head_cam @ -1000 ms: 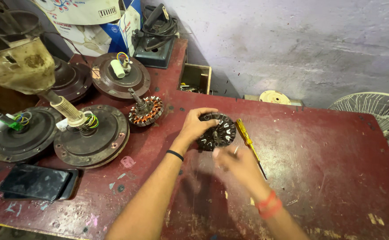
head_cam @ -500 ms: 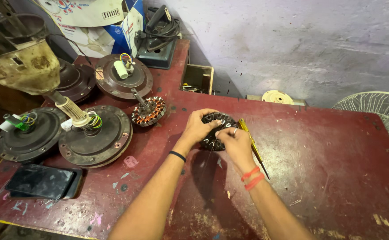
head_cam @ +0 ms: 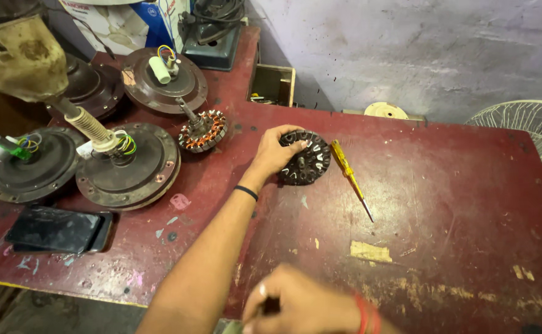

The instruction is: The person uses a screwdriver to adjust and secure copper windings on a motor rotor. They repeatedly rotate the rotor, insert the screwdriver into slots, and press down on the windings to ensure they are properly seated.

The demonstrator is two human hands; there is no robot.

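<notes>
The left hand [head_cam: 275, 154] grips the black bare stator core [head_cam: 305, 158] at table centre, fingers curled around its rim. A yellow-handled screwdriver [head_cam: 350, 177] lies at its 3 o'clock. The right hand [head_cam: 302, 306], at 6 o'clock, is blurred; grip unclear.

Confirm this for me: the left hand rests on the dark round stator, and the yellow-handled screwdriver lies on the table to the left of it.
Not quite. The left hand does rest on the dark round stator, but the head view shows the yellow-handled screwdriver lying to its right on the table, not its left.

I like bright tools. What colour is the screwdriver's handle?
Yellow. The screwdriver lies on the red table; the head view shows it.
</notes>
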